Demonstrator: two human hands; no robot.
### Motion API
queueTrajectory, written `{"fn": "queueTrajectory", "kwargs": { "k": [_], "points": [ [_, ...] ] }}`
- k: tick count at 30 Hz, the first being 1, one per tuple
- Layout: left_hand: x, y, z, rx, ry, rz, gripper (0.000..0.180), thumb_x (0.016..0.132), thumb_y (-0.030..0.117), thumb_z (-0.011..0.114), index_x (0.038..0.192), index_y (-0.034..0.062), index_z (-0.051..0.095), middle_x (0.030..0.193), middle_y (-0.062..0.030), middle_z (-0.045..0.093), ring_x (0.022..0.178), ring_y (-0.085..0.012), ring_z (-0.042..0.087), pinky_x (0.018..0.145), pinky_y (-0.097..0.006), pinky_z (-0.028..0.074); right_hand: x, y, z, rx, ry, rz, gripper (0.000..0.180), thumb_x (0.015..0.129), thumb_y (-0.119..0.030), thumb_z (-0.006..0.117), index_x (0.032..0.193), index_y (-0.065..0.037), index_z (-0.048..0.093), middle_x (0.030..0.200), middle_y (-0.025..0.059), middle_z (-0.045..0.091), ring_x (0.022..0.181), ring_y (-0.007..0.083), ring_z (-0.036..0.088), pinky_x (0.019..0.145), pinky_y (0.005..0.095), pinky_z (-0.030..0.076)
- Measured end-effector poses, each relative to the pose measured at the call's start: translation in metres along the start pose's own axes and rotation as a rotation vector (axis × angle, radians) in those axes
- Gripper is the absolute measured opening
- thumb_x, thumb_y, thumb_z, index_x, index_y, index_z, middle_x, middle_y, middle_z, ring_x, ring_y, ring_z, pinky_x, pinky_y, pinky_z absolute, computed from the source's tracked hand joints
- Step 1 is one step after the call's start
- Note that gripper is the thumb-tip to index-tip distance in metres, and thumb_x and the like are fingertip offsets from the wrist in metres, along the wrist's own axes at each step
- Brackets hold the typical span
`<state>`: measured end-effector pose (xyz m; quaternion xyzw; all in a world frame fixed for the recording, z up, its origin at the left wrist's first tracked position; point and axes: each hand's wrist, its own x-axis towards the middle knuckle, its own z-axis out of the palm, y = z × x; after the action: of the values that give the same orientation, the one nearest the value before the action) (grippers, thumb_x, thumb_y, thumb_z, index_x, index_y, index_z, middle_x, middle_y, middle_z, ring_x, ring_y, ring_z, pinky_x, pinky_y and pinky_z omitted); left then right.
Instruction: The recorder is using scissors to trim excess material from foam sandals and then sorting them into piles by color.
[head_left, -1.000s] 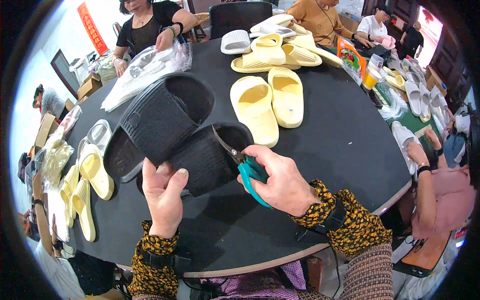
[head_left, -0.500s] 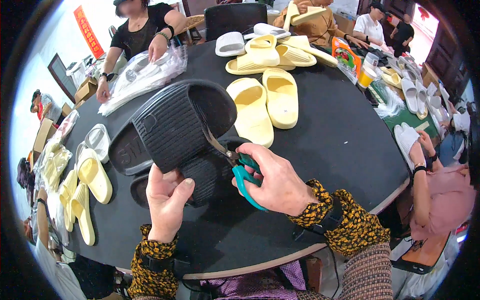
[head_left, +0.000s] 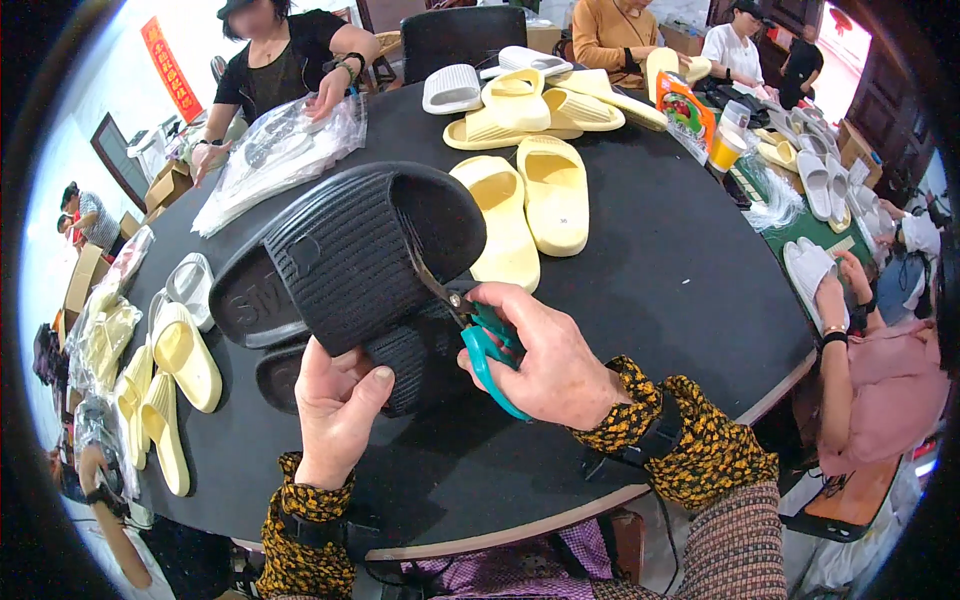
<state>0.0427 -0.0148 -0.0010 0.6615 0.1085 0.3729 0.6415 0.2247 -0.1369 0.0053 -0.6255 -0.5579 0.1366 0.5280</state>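
Observation:
A pair of black slide slippers is held over the table in front of me. My left hand [head_left: 338, 405] pinches the near edge of the upper black slipper [head_left: 345, 255], with its ribbed strap facing up. The lower black slipper [head_left: 405, 365] hangs beneath, partly hidden by the upper one and by my fingers. In my right hand [head_left: 548, 360] are scissors [head_left: 485, 350] with teal handles, my fingers through the loops. Their dark blades reach the opening edge of the upper strap; whether they touch it is hard to tell.
Pale yellow slippers [head_left: 555, 200] and a grey slipper [head_left: 452, 90] lie beyond on the black table [head_left: 660, 300]. Several more slippers [head_left: 188, 355] and plastic bags [head_left: 105, 340] are at left. Across the table, a person handles clear bags [head_left: 285, 160]. A yellow cup [head_left: 728, 148] stands at right.
The black slippers have tilted slightly, the scissors staying at the strap's edge. Far off, a person has lowered yellow slippers to the right. The person across has shifted their hands on the bags.

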Motion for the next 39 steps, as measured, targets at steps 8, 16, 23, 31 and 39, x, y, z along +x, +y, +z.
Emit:
{"fn": "queueTrajectory", "kwargs": {
  "k": [8, 16, 23, 31, 39],
  "points": [
    [-0.001, -0.002, 0.000, -0.001, -0.027, 0.028, 0.061, 0.083, -0.014, 0.047, 0.140, -0.0015, 0.030, 0.135, -0.0159, 0.046, 0.119, -0.0237, 0.050, 0.095, -0.032, 0.042, 0.000, 0.005, 0.002, -0.018, 0.045, -0.067, 0.046, 0.079, -0.011, 0.073, 0.117, -0.001, 0.049, 0.088, 0.0126, 0.063, 0.076, 0.0177, 0.064, 0.070, 0.0299, 0.050],
    [-0.002, -0.001, -0.002, 0.011, -0.044, 0.001, 0.060, 0.083, -0.013, 0.048, 0.139, -0.0008, 0.031, 0.134, -0.0155, 0.047, 0.117, -0.0221, 0.051, 0.094, -0.031, 0.043, 0.000, 0.006, 0.001, 0.043, 0.015, -0.046, 0.044, 0.081, -0.014, 0.071, 0.117, -0.002, 0.049, 0.089, 0.0143, 0.062, 0.078, 0.0231, 0.064, 0.069, 0.0328, 0.051],
    [-0.002, 0.000, 0.002, 0.032, -0.001, 0.019, 0.058, 0.083, -0.012, 0.050, 0.138, -0.0005, 0.033, 0.130, -0.0147, 0.050, 0.113, -0.0195, 0.053, 0.090, -0.029, 0.045, -0.001, 0.003, -0.002, 0.117, 0.004, -0.015, 0.046, 0.081, -0.016, 0.070, 0.118, -0.002, 0.047, 0.091, 0.0182, 0.061, 0.078, 0.0268, 0.065, 0.068, 0.0350, 0.051],
    [-0.006, 0.003, 0.004, 0.073, -0.037, -0.001, 0.056, 0.084, -0.010, 0.052, 0.136, -0.0001, 0.035, 0.128, -0.0125, 0.052, 0.112, -0.0188, 0.053, 0.092, -0.030, 0.043, -0.002, -0.007, -0.007, 0.076, 0.018, 0.005, 0.050, 0.079, -0.019, 0.072, 0.119, -0.002, 0.047, 0.097, 0.0164, 0.062, 0.080, 0.0246, 0.066, 0.067, 0.0343, 0.052],
    [-0.011, 0.001, 0.001, 0.127, -0.068, -0.016, 0.055, 0.085, -0.009, 0.054, 0.136, -0.0004, 0.036, 0.128, -0.0109, 0.052, 0.110, -0.0175, 0.053, 0.093, -0.030, 0.042, -0.001, -0.009, -0.012, 0.055, 0.052, -0.018, 0.051, 0.079, -0.019, 0.072, 0.119, -0.002, 0.047, 0.097, 0.0166, 0.062, 0.080, 0.0251, 0.066, 0.067, 0.0348, 0.052]
  ]
}}
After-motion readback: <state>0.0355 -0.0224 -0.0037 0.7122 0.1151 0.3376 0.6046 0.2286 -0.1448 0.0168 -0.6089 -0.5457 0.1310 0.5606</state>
